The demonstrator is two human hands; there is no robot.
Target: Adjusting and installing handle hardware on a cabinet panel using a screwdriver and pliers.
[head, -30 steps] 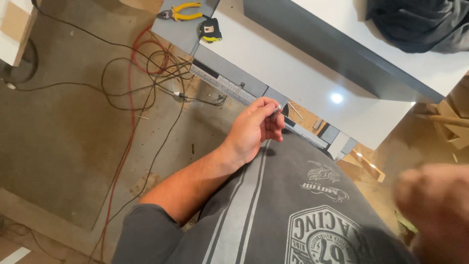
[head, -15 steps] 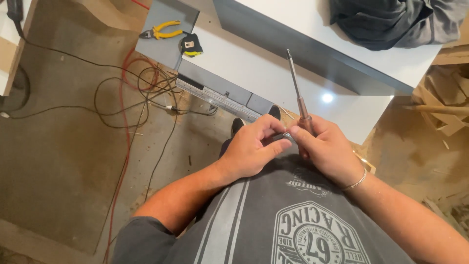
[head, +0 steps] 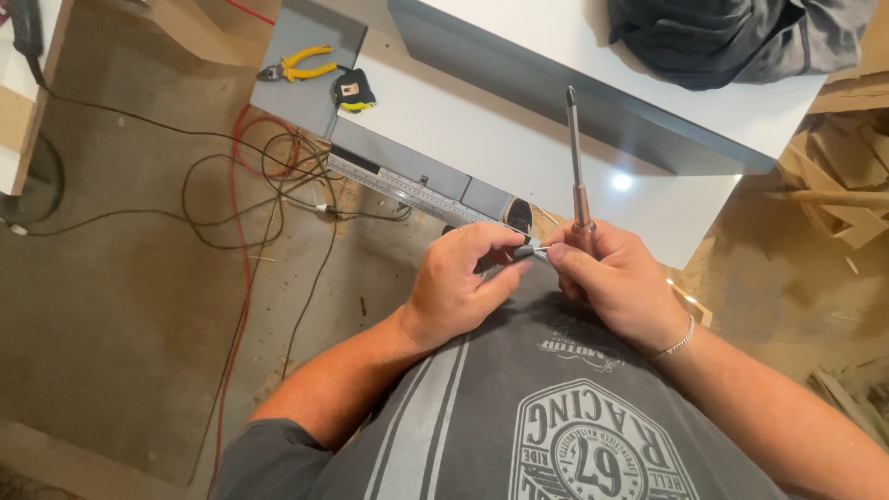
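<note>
Above the white panel (head: 482, 139): left hand (head: 458, 287), fingers pinched shut on a small grey piece (head: 526, 250); right hand (head: 616, 282), touching that piece, curled tight around an upright screwdriver (head: 576, 157).

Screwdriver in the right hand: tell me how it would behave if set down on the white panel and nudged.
The screwdriver has a long, straight metal shaft, so it is probably stiff. The shaft looks round, so it would likely roll on the smooth white panel. It is slim, probably light enough for the right hand to hold upright alone.
</note>
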